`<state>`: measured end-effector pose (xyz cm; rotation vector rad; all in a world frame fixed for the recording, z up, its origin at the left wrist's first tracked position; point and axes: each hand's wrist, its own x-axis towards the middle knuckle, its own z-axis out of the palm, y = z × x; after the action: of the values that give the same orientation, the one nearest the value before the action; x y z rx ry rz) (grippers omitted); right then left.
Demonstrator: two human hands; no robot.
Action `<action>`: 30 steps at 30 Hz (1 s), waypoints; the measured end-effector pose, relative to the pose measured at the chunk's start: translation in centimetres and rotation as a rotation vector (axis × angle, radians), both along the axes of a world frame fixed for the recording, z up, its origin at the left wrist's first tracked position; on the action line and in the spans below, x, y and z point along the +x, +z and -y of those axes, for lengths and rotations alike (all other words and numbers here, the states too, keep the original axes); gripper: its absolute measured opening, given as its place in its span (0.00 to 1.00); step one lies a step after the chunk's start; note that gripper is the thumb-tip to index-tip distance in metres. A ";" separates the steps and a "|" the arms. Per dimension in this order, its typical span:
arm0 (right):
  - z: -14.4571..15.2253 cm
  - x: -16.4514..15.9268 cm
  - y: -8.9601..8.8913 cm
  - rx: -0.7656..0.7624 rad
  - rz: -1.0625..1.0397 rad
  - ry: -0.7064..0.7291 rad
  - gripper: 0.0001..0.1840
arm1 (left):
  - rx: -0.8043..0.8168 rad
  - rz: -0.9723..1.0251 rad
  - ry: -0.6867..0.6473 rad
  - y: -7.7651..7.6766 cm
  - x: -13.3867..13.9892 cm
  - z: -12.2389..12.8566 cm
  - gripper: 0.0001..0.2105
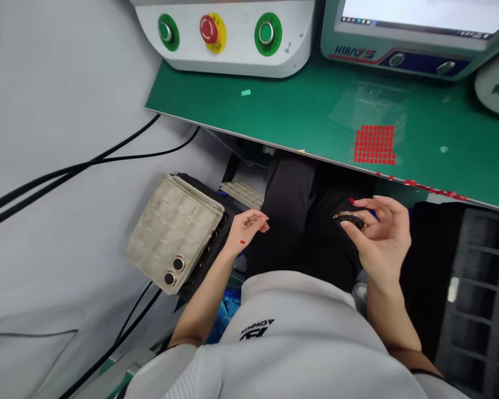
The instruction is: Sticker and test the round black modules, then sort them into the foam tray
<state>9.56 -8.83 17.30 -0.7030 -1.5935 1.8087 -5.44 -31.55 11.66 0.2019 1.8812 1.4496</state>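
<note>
My right hand (385, 241) pinches a round black disc-shaped part with a gold-coloured edge (349, 220) between thumb and fingers, above my lap. A small red sticker (352, 201) is on one raised fingertip of that hand. My left hand (248, 228) hovers over my other thigh, fingers curled together against the thumb, with nothing visible in them. Another red sticker (242, 242) sits near its wrist. To the left of it, a stack of beige moulded trays (170, 221) carries two black round parts with copper-coloured frames (174, 271) at its near corner.
On the green bench (274, 113) lies a clear sheet with a grid of red stickers (375, 145). Loose red stickers (436, 191) line the bench edge. Behind are a white button panel (237, 55) and a monitor (399, 47). A dark compartment tray (478, 293) is at right; black cables (87, 163) cross at left.
</note>
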 end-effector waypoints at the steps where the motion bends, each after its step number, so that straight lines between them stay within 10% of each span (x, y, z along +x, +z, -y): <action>1: -0.1 -0.2 -0.1 -0.008 0.021 0.004 0.29 | 0.019 -0.013 0.046 0.0 0.2 -0.9 0.19; 6: -0.2 -1.4 -0.1 -0.082 0.100 0.040 0.29 | 0.102 0.002 0.075 1.6 0.6 -5.4 0.19; 11: -0.1 -2.4 0.5 -0.130 0.042 0.111 0.32 | 0.313 0.397 -0.283 3.5 0.0 -9.7 0.28; 16: -1.2 -2.4 1.5 -0.157 0.002 0.274 0.34 | 0.457 0.769 -0.546 3.2 -1.2 -12.5 0.22; 24: -3.1 -1.4 2.8 -0.030 0.082 0.499 0.37 | 0.469 0.811 -0.656 3.1 -1.5 -14.3 0.25; 30: -1.7 -1.7 3.2 0.041 -0.058 -0.101 0.20 | 0.590 0.455 -0.421 3.6 -0.6 -12.8 0.34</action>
<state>7.83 -7.11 20.49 -0.6933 -1.5252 1.7035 -6.05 -18.77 15.21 0.4706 0.9489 1.5489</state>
